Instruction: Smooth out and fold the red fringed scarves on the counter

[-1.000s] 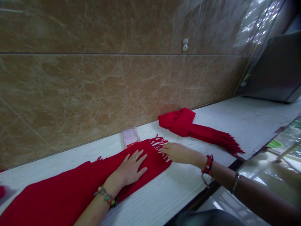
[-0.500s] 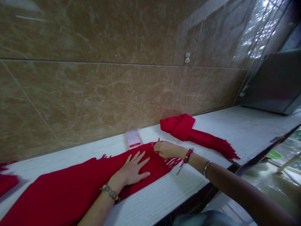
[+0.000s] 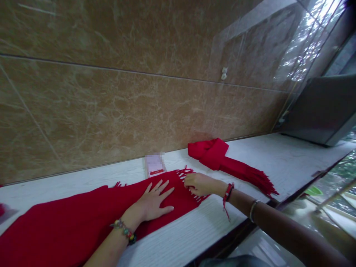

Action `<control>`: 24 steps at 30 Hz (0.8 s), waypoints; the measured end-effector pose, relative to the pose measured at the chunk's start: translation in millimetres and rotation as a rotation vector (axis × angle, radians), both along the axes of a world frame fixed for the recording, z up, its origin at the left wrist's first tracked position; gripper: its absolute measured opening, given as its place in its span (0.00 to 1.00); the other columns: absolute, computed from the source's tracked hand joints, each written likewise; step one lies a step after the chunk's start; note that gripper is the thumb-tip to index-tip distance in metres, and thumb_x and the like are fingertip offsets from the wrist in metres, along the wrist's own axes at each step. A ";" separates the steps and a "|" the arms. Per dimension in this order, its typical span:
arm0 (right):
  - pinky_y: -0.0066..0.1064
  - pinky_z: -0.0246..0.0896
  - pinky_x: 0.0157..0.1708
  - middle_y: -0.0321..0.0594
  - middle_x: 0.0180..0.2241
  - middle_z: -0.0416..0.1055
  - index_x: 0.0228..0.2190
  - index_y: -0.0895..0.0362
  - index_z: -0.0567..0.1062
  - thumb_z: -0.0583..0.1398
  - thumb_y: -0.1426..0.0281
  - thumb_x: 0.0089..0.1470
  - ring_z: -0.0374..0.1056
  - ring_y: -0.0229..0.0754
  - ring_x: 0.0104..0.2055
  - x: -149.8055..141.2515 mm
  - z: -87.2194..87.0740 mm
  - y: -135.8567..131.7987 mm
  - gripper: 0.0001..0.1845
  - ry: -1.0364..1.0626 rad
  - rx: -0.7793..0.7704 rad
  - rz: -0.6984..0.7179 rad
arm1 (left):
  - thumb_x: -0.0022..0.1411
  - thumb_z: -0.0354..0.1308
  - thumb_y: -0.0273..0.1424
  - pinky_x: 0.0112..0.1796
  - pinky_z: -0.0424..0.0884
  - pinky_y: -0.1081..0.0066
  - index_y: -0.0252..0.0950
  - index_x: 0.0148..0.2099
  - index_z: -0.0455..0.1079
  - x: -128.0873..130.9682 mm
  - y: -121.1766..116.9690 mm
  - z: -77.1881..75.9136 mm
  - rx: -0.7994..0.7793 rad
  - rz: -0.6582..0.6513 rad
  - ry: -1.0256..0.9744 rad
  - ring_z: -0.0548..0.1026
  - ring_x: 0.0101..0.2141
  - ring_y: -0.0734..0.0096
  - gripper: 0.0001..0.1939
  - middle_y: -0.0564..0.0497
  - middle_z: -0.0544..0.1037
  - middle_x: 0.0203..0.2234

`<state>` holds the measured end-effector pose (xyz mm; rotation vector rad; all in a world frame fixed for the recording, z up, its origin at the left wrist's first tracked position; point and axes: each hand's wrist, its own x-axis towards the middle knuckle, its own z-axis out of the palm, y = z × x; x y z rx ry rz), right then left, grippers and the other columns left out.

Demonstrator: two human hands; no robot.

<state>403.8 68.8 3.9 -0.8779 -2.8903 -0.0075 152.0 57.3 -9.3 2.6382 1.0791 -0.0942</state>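
A red scarf (image 3: 83, 215) with a fringed end lies spread along the white tabletop (image 3: 191, 226). My left hand (image 3: 152, 204) rests flat on it, fingers spread, a ring on one finger and a beaded bracelet at the wrist. At the fringe, my right hand (image 3: 204, 184) has its fingers curled together over the strands; whatever is pinched there is too small to make out. That wrist wears a red cord bracelet and a metal bangle. Beyond my right hand lies a second red scarf (image 3: 222, 157), folded over itself, its fringe toward the table's front edge.
A small pale packet with a red label (image 3: 156, 166) lies behind the scarf near the wall. Brown marbled tiles (image 3: 116, 111) rise along the table's back. A large grey box-shaped object (image 3: 319, 111) stands at the far right end. A green basin (image 3: 314, 191) shows below the table.
My right hand has shifted slightly down along the fringe toward me, uncovering strands at the far corner. My left hand stays flat on the scarf. The camera view has tilted a little.
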 end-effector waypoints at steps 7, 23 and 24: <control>0.31 0.58 0.35 0.44 0.29 0.68 0.25 0.59 0.70 0.51 0.79 0.48 0.62 0.40 0.32 63.5 10.0 -4.0 0.09 -0.032 0.058 -0.265 | 0.57 0.40 0.54 0.56 0.37 0.47 0.47 0.63 0.43 1.3 -2.3 5.9 -0.015 0.010 0.022 0.37 0.61 0.56 0.35 0.47 0.41 0.62; 0.31 0.54 0.31 0.41 0.25 0.66 0.23 0.58 0.67 0.50 0.82 0.44 0.59 0.39 0.29 96.1 -3.0 -35.8 0.10 0.055 0.106 -0.184 | 0.58 0.39 0.55 0.55 0.37 0.47 0.47 0.63 0.42 1.7 -1.7 4.3 0.015 0.007 0.034 0.38 0.60 0.55 0.35 0.47 0.41 0.62; 0.31 0.55 0.32 0.41 0.26 0.66 0.25 0.58 0.68 0.50 0.82 0.44 0.59 0.39 0.30 90.2 -1.5 -39.7 0.10 0.103 0.123 -0.188 | 0.58 0.38 0.55 0.56 0.38 0.48 0.47 0.63 0.42 1.8 -2.1 4.6 0.017 0.009 0.039 0.38 0.60 0.56 0.34 0.48 0.41 0.62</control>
